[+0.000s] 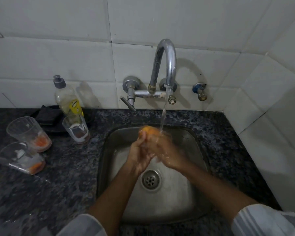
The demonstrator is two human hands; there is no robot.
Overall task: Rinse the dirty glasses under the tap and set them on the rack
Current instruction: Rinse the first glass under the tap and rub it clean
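1. Steel sink (191, 189) is our landmark; above it the tap (167, 53) runs.
2. We hold a glass (146, 132) with orange residue over the sink, under the stream; our left hand (140, 155) and right hand (165, 150) both grip it.
3. Left of the sink stand three dirty glasses (29, 133).

A black speckled table (58, 167), white tiles (58, 57), orange dregs in clear glasses (29, 133) and a yellow-labelled bottle (68, 97) are seen.
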